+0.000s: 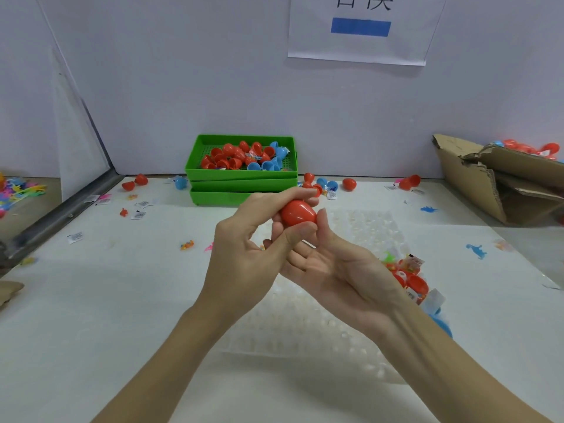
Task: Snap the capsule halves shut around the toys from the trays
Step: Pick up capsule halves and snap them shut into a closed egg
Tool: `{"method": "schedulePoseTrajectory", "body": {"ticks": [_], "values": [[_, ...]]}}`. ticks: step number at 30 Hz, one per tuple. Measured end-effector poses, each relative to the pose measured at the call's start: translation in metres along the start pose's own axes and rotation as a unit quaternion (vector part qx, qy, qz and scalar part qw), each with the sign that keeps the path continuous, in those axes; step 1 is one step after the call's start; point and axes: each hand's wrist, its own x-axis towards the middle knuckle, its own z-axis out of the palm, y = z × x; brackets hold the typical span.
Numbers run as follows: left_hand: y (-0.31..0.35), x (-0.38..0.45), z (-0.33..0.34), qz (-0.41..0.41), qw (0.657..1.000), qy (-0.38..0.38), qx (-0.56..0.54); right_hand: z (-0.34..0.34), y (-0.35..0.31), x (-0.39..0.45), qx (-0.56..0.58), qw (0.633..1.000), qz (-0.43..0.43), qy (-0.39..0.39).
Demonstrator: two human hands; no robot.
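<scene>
A red egg-shaped capsule (297, 212) is held in mid-air above the table's middle, its halves joined. My left hand (253, 248) pinches it between thumb and fingers from the left and above. Palm up, my right hand (332, 264) cups it from below and the right, the thumb against its side. Stacked green trays (241, 174) stand at the back centre, the top one holding several red and blue capsule halves (244, 158). Any toy inside the held capsule is hidden.
A clear blister sheet (360, 230) lies under my hands. Loose capsule pieces and packets (409, 276) pile up at the right. A torn cardboard box (500, 178) with red capsules sits far right. Small toys (476, 250) and labels are scattered over the white table.
</scene>
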Motion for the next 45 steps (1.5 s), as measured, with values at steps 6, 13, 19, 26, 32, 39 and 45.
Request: {"method": "schedulePoseTrajectory", "body": {"ticks": [6,13,19,26,32,39,45], "values": [[-0.004,-0.001,0.003,-0.012,1.0,-0.005,-0.024,-0.001,0.001,0.001,-0.033,0.999,-0.036,-0.018],[-0.016,0.005,-0.004,-0.172,0.974,-0.06,-0.136,-0.002,-0.011,-0.002,-0.569,0.741,-0.308,0.178],[-0.022,0.004,-0.002,-0.234,0.952,-0.021,-0.196,-0.014,-0.006,-0.001,-0.77,0.469,-0.398,0.169],[-0.018,0.005,-0.001,-0.271,0.9,-0.028,-0.34,-0.012,-0.001,-0.001,-0.765,0.482,-0.405,0.139],[-0.022,0.001,0.009,-0.278,0.903,0.019,-0.328,-0.015,-0.007,0.001,-0.765,0.5,-0.385,0.128],[-0.028,0.003,0.007,-0.314,0.916,0.018,-0.249,-0.018,-0.019,0.001,-0.751,0.551,-0.306,0.198],[-0.036,0.005,-0.003,-0.347,0.906,0.087,-0.224,-0.007,-0.109,0.011,-0.405,0.816,-0.261,0.318]]}}
